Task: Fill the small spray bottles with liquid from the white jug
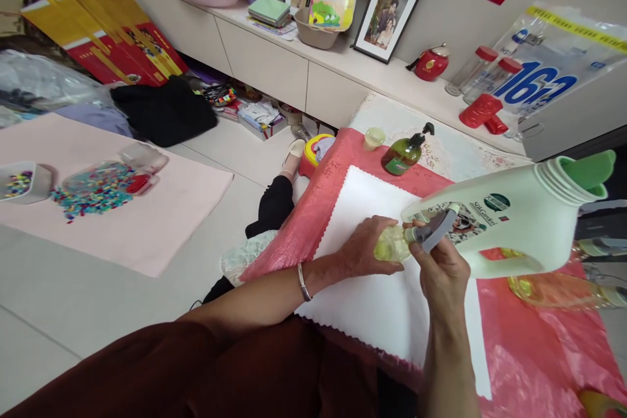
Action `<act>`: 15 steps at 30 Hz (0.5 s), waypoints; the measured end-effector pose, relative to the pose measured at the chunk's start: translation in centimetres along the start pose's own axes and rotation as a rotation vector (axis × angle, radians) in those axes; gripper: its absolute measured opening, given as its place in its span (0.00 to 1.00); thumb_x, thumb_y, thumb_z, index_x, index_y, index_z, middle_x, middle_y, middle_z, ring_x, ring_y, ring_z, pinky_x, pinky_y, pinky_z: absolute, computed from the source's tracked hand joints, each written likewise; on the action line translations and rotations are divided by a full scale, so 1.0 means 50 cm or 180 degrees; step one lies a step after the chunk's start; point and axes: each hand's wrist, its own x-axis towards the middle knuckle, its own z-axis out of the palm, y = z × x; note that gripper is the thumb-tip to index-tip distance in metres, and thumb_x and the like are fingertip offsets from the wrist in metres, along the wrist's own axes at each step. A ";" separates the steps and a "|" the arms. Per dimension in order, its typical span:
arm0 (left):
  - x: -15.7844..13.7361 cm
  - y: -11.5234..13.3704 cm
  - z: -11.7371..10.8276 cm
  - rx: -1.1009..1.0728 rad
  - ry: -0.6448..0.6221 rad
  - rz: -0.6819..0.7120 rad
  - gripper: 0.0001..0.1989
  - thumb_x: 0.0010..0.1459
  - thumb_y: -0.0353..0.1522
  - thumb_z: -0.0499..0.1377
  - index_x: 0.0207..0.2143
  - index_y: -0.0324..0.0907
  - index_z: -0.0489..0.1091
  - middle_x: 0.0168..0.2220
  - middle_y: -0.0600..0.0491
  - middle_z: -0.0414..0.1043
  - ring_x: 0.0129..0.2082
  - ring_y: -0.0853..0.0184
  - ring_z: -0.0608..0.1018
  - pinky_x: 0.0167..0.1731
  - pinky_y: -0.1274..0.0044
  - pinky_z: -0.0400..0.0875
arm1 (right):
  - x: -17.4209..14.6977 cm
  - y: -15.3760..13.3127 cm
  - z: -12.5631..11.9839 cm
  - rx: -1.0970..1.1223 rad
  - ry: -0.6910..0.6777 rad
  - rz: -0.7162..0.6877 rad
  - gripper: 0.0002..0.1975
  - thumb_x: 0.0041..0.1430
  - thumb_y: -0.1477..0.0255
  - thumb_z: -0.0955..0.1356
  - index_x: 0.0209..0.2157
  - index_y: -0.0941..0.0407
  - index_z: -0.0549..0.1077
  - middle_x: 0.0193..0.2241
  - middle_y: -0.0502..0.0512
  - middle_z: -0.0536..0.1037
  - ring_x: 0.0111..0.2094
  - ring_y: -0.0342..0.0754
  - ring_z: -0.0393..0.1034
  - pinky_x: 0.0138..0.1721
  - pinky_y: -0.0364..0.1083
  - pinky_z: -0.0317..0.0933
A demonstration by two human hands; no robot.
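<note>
1. The small clear glass bottle with pale yellow-green contents is between the two hands, over the white scallop-edged sheet; whether its base touches the sheet is hidden.
2. The left hand, with a silver bangle at its wrist, grasps the bottle's body, thumb on the near side and fingers curled over the far side.
3. The right hand grips the curved grey, pale-tipped spout, its thumb close to the collar at the bottle's neck.
4. The key relation: the bottle's long axis runs from the left palm towards the right fingers, neck facing right. Its body is nearer the left hand, its neck nearer the right. The spout meets the neck; how firmly it is seated, I cannot tell.
5. Just beyond the right hand is the large pale-green plastic jug; the dark-green pump bottle stands farther off, on the red plastic table cover.
</note>
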 end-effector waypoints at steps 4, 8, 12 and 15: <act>0.001 0.003 -0.002 0.0023 -0.0031 -0.0044 0.45 0.42 0.43 0.75 0.61 0.47 0.62 0.58 0.44 0.71 0.56 0.47 0.74 0.59 0.55 0.68 | 0.007 -0.001 -0.017 0.0043 -0.0162 0.0062 0.18 0.58 0.65 0.78 0.49 0.52 0.80 0.51 0.57 0.75 0.50 0.56 0.72 0.54 0.55 0.68; 0.002 -0.001 -0.001 -0.0007 -0.0037 -0.0038 0.46 0.40 0.44 0.76 0.61 0.47 0.62 0.57 0.44 0.71 0.57 0.46 0.74 0.59 0.54 0.67 | 0.014 -0.011 -0.026 -0.0150 -0.0380 0.0163 0.18 0.59 0.63 0.77 0.50 0.51 0.79 0.52 0.57 0.75 0.51 0.57 0.72 0.57 0.56 0.66; 0.003 -0.004 0.000 -0.0050 0.0000 -0.0028 0.46 0.41 0.45 0.76 0.61 0.47 0.63 0.57 0.44 0.71 0.57 0.45 0.74 0.60 0.54 0.68 | 0.021 -0.021 -0.032 -0.0443 -0.0500 0.0100 0.16 0.61 0.62 0.76 0.50 0.50 0.80 0.52 0.56 0.75 0.53 0.57 0.71 0.57 0.54 0.65; 0.003 -0.001 -0.002 -0.0019 -0.0048 -0.0019 0.46 0.41 0.44 0.75 0.61 0.45 0.63 0.58 0.43 0.71 0.57 0.45 0.74 0.60 0.54 0.67 | 0.022 -0.019 -0.033 -0.0370 -0.0491 0.0086 0.16 0.62 0.63 0.75 0.51 0.49 0.79 0.53 0.55 0.75 0.54 0.56 0.71 0.58 0.54 0.65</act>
